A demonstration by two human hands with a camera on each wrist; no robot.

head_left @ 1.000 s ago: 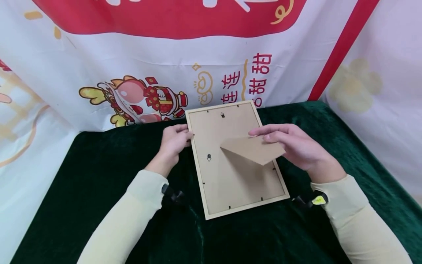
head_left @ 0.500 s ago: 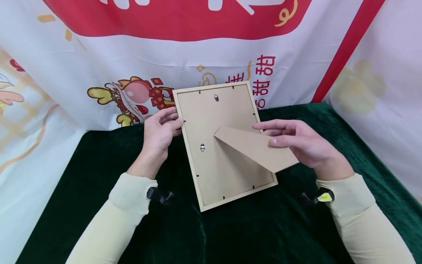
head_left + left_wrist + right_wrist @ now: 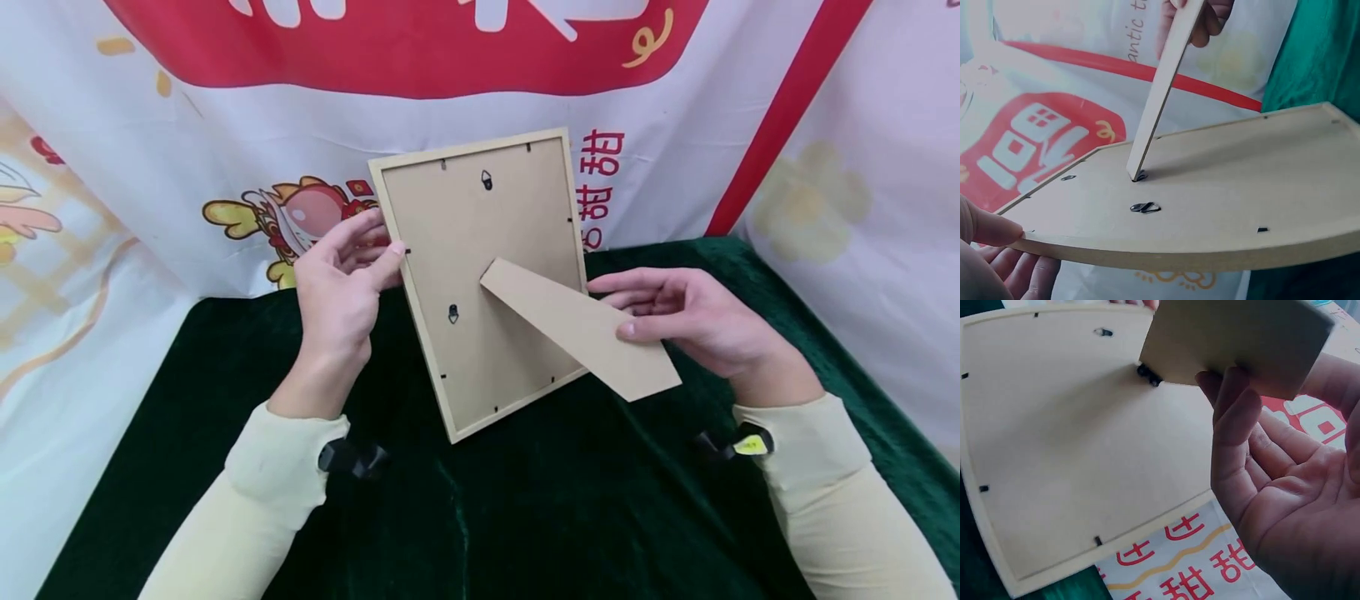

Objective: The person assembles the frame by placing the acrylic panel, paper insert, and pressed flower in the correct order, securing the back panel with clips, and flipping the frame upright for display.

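A light wooden picture frame (image 3: 420, 342) is tilted up with its back towards me, and two small black hangers show on the backing. My left hand (image 3: 337, 308) grips its left edge, thumb on the back side and fingers behind, as the left wrist view also shows. From the middle of the back, a flat easel stand (image 3: 585, 333) sticks out on a small black hinge (image 3: 1149, 375). My right hand (image 3: 682, 325) pinches the stand near its free end, thumb on top and fingers underneath. The front of the picture frame is hidden.
A dark green velvet cloth (image 3: 555, 508) covers the table. Behind it hangs a white printed backdrop (image 3: 660, 167) with red shapes and lettering, close to the picture frame's top. A black wrist camera (image 3: 352, 458) sits by the left cuff.
The picture frame has tilted up from lying nearly flat, its bottom edge rising in view. My left hand has moved left with it, and the stand now points further out to the right.
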